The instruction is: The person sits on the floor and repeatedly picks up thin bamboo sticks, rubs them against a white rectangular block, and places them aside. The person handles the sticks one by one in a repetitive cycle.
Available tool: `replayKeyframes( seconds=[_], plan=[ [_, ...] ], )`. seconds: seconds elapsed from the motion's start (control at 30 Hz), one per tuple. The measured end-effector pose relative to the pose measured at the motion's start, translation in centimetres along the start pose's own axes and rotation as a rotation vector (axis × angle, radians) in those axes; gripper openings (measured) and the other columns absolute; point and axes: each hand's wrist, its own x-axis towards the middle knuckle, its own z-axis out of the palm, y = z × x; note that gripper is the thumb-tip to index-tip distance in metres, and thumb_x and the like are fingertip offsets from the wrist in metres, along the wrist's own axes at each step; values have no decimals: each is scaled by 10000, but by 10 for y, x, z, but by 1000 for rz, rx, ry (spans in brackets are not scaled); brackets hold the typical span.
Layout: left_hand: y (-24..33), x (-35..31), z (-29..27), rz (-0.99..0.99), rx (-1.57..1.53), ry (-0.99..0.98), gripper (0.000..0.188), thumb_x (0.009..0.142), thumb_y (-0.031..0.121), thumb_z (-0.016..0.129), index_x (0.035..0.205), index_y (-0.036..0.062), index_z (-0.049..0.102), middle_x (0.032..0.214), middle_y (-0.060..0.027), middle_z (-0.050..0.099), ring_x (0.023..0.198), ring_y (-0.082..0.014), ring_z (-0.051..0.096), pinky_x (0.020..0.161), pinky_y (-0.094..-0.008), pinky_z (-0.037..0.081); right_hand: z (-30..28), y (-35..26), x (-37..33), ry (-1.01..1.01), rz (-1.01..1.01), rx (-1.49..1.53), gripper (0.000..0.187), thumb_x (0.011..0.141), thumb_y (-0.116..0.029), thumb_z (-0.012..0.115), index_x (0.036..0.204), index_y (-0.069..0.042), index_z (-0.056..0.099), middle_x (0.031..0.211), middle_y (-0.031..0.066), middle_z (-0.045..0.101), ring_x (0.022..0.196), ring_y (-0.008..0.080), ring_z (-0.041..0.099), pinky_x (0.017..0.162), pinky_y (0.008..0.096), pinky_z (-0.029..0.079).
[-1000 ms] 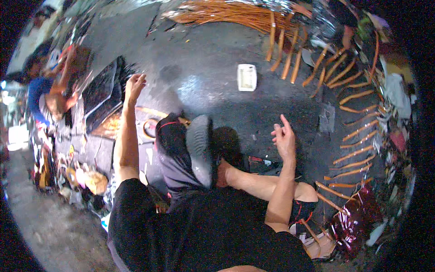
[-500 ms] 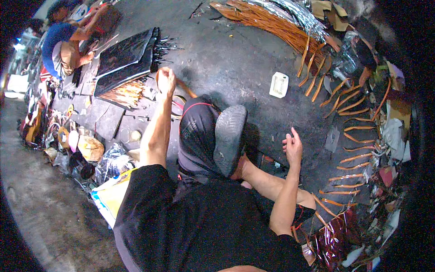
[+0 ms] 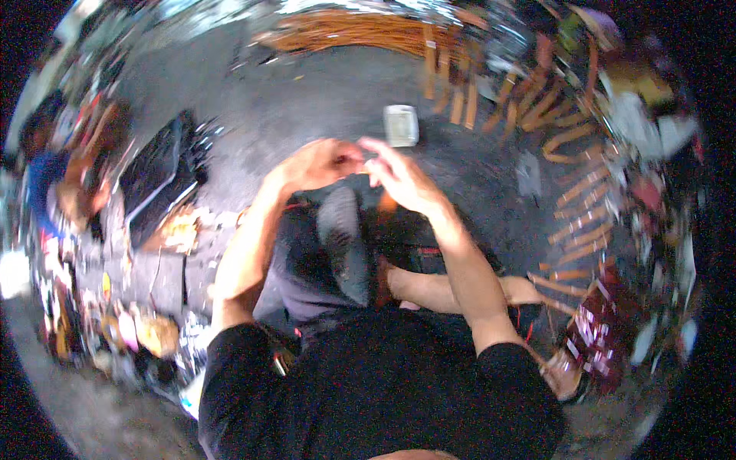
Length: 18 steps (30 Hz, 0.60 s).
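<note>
My left hand is raised over the floor in front of my knee, its fingers curled round what looks like a brown strap, mostly hidden and blurred. Fingertips of my right hand meet it from the right, smeared by motion, so their grip is unclear. Just below the hands shows a short orange-brown piece of strap; whether it runs up into the fingers I cannot tell. A grey-black shoe sole lies below the hands, against my dark trouser leg.
A white plastic tray lies on the dark floor beyond my hands. Brown strips are laid in a curved row at right, with a large bundle at the far side. Black sheets lie at left, near another person.
My left hand has moved right and my right hand up and left, so they now meet. The view has turned, shifting the tray and strips leftward.
</note>
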Motion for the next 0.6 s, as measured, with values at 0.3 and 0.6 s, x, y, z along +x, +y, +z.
replayKeyframes(
  seconds=[0.3, 0.6],
  plan=[
    [-40, 66, 28, -341, -73, -261, 146, 899, 170, 610, 943, 43, 668, 740, -30, 624, 688, -101, 553, 600, -282, 450, -131, 102, -80, 146, 218, 39, 401, 913, -119, 570, 1306, -66, 512, 896, 60, 673, 802, 109, 606, 712, 264, 481],
    [-129, 123, 113, -436, -145, -243, 259, 876, 292, 616, 917, 45, 682, 739, -65, 671, 701, -163, 633, 671, -323, 490, -138, 127, -28, 600, 183, -955, 536, 764, -439, 721, 1212, -164, 618, 1226, 107, 543, 1168, 313, 456, 987, 467, 357]
  ],
)
